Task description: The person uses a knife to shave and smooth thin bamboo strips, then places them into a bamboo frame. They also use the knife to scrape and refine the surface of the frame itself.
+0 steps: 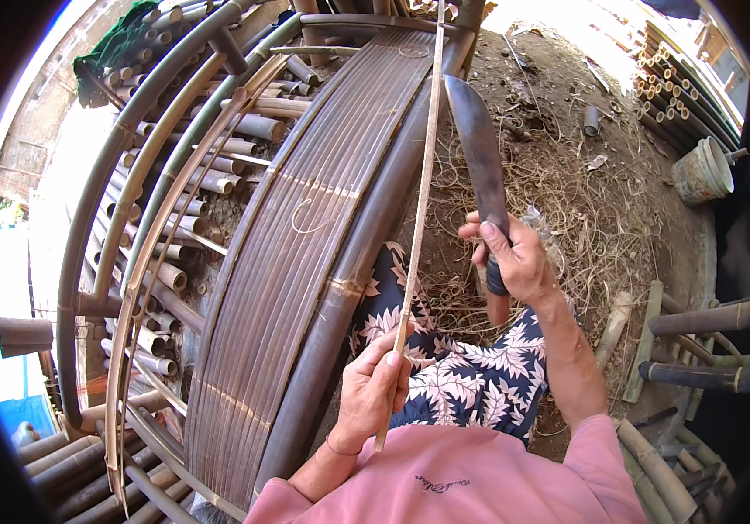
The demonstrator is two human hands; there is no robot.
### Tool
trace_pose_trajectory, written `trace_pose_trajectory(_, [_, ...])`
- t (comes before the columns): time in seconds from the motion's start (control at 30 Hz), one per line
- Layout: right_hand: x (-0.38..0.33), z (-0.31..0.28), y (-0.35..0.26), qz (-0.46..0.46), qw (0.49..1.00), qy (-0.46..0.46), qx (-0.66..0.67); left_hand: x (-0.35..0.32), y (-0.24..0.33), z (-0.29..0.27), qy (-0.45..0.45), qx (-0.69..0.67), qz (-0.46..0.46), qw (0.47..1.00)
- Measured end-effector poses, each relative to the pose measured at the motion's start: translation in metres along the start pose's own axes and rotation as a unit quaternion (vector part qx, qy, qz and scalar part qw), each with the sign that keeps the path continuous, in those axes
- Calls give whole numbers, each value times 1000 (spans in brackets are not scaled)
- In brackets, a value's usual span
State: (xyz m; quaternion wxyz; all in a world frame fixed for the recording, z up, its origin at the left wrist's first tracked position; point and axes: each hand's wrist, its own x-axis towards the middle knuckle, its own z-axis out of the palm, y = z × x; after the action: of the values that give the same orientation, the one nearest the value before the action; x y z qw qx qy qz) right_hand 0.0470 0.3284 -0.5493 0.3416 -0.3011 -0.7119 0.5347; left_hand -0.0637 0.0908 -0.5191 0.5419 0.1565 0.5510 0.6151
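Note:
Between the thumb and fingers of my left hand (373,384) is a long, thin bamboo strip (425,188). It runs upward past the top edge of the picture, its short lower end poking out below the hand. My right hand (515,262) grips the dark-wrapped handle of a machete (480,144), whose broad dark blade points up and slightly left. The blade's tip is close to the strip; I cannot tell whether they touch. Left of the strip is a bamboo bench (283,227) with a slatted seat, and a thin curled shaving (309,218) rests on it.
Curly bamboo shavings (584,236) cover the dirt floor to the right. A dirty white bucket (702,172) and stacked bamboo poles (676,87) stand at the far right. Cut bamboo pieces (227,166) are piled beyond the bench's curved rails (135,157). Bamboo furniture legs (715,319) jut in at right.

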Motion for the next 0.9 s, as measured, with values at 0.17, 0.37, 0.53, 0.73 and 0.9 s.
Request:
trace_pose_trajectory(0.17, [31, 1, 2, -79, 960, -22, -269, 4, -7, 4, 12, 53, 27, 998])
trace_pose_trajectory(0.37, [-2, 30, -5, -184, 928, -74, -315, 6, -4, 5, 30, 86, 30, 995])
trace_pose_trajectory(0.53, [-55, 47, -21, -181, 940, -142, -253, 8, -11, -4, 32, 46, 16, 998])
trace_pose_trajectory(0.73, [-26, 19, -16, -4, 997, -66, 30, -17, -1, -66, 62, 140, -60, 986])
trace_pose_trajectory(0.9, [75, 15, 20, 110, 978, 102, 146, -107, 50, -139, 242, 425, 28, 872])
